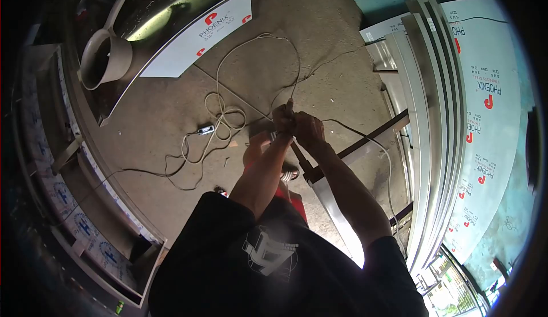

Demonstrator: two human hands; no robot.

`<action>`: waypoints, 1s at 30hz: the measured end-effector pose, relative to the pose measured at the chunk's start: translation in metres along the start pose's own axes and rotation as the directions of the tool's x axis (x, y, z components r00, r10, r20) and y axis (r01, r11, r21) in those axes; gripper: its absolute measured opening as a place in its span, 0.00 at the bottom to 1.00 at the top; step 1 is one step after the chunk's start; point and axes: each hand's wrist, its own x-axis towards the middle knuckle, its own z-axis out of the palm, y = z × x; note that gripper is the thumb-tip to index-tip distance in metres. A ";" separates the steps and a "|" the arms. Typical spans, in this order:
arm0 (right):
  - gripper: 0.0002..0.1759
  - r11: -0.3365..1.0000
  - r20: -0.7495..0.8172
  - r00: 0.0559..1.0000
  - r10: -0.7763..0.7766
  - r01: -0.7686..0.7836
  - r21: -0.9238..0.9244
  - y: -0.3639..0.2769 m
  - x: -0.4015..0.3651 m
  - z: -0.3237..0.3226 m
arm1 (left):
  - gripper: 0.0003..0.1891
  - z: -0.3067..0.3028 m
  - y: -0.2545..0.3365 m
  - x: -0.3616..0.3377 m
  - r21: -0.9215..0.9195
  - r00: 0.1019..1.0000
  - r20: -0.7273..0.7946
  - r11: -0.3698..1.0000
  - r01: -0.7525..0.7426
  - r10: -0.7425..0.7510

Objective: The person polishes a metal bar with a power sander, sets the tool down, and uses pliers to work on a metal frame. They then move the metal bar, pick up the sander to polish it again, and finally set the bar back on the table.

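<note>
My left hand [282, 119] and my right hand [309, 129] are close together in front of me, above the concrete floor, both with fingers closed. A thin cable [297, 65] runs up from my left hand in a loop across the floor, and another cable [357, 132] leads off to the right from beside my right hand. What the fingers grip is mostly hidden and too small to name. Just below the hands is the end of a dark metal frame [313, 172].
A coiled cable [228, 117] and a small white-and-dark device [206, 129] lie on the floor [142, 163]. Long metal profiles [439, 123] and film-covered sheets [491, 100] stand right. A printed panel [214, 28] and grey cup-shaped part [119, 60] are upper left; a metal frame [103, 174] is left.
</note>
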 end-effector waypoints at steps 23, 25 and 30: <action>0.18 0.997 -0.045 0.998 -0.042 0.045 0.065 0.012 0.001 0.009 | 0.27 0.002 -0.044 0.017 -0.245 0.980 0.136 0.954 0.174 -0.144; 0.18 0.999 -0.041 0.998 -0.041 0.042 0.032 0.010 0.003 0.006 | 0.27 0.003 -0.043 0.019 -0.113 0.983 0.088 0.979 0.171 -0.161; 0.20 0.998 0.081 0.995 0.055 -0.057 0.025 -0.002 -0.001 -0.007 | 0.30 0.003 -0.026 0.013 -0.096 0.998 0.050 0.995 0.036 -0.031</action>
